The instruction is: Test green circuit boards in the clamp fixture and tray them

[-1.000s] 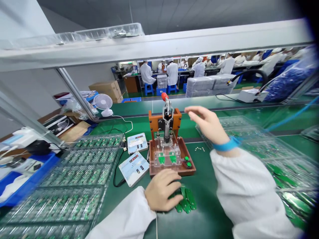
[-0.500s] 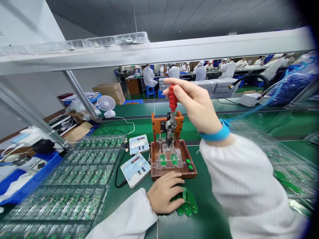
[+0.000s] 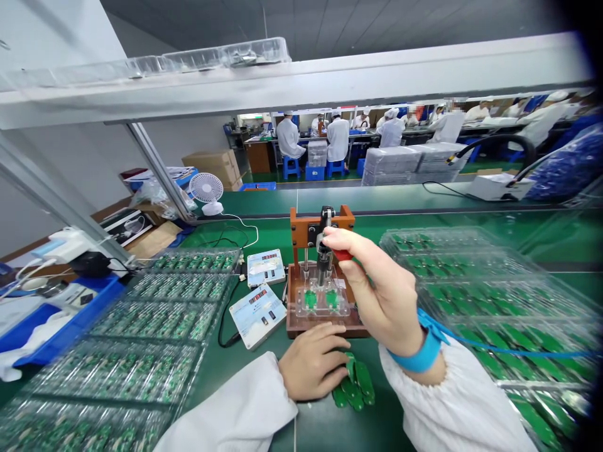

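My right hand (image 3: 381, 282) is closed round the red handle (image 3: 342, 254) of a toggle clamp (image 3: 324, 242), which is swung down toward me. The clamp belongs to a press fixture (image 3: 298, 238) with an orange frame and a brown base. Two green circuit boards (image 3: 310, 300) sit under the fixture's clear plastic plate (image 3: 321, 312). In front of the base my left hand (image 3: 316, 363) lies flat with its fingers apart and nothing gripped. Its fingertips reach the edge of a small pile of green circuit boards (image 3: 358, 386) on the green bench.
Clear trays of boards (image 3: 155, 326) stand at left, more trays (image 3: 471, 276) at right. Two meter boxes (image 3: 258, 316) sit beside the fixture. A white fan (image 3: 207, 191) is behind. A blue wrist strap's cord crosses the right side. People in white coats work beyond the bench.
My right hand has pulled the red handle down and toward me from its upright position. My left hand has barely moved. The view has shifted slightly.
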Available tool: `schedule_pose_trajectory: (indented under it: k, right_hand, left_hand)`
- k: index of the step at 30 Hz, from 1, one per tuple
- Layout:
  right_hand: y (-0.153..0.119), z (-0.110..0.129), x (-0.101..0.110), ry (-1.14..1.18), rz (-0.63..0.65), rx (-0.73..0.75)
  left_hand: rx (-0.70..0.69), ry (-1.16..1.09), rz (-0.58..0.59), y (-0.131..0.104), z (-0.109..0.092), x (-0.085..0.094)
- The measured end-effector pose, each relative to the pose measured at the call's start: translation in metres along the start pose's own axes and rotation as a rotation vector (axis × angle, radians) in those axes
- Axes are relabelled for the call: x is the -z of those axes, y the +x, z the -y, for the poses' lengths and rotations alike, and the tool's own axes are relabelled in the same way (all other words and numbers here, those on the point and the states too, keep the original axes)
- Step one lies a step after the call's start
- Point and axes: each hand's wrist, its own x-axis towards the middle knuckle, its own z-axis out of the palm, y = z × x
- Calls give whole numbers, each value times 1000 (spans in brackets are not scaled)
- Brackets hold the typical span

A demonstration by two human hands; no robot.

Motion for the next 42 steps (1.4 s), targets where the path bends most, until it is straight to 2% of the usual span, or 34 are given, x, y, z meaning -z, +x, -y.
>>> schedule_pose_trajectory:
  k: [7,13,19,24,28,31,33,37,39,42]
  right_hand:
    - [-21,-22,-10,115,-37,86]
    - [-39,-39,-24,81,-91,207]
    - [-49,-43,-34,57,-126,210]
    - [-54,-38,-44,95,-191,90]
    - [-57,-38,-48,76,-175,109]
    - [-57,-38,-47,56,-151,122]
    - [-56,-37,-47,56,-154,110]
    - [-55,-36,-48,62,-154,109]
    - [-55,-36,-49,68,-154,117]
    - [-54,-37,-50,79,-155,123]
  left_hand:
    - [16,-1,36,1,0,0]
    - [-21,3,-31,0,3,-4]
    - [3,24,-7,-2,4,-8]
    - [-12,47,-35,-2,4,-11]
    - [96,-82,-46,2,-1,-6]
    - [211,-282,-38,8,-7,11]
    - [277,-432,27,12,-9,33]
    - [420,-642,358,20,-1,100]
    - [592,-591,451,21,13,132]
    - [791,-272,373,19,51,158]
